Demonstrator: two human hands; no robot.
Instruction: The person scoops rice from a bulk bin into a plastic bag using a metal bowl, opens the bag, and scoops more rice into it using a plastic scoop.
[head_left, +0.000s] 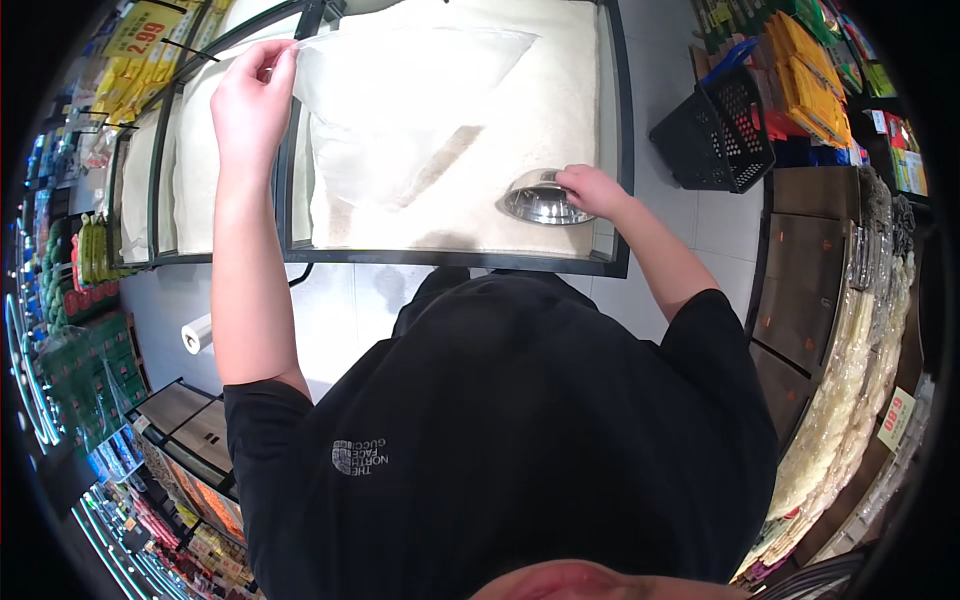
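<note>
Bag [410,85], edge pinched by left hand [255,90], hangs over bin [450,262]; right hand [597,193] pinches metal bowl [545,206] by its rim, near bin's front right corner.

2.99 — sign [147,33]; NORTH FACE — shirt [570,420]

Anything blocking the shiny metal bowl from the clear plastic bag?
Nothing visible stands between the shiny metal bowl in the right hand and the clear plastic bag in the left hand; only the pale fill of the black-framed bin shows below. Whether the bag's mouth is open, I can't tell.
</note>
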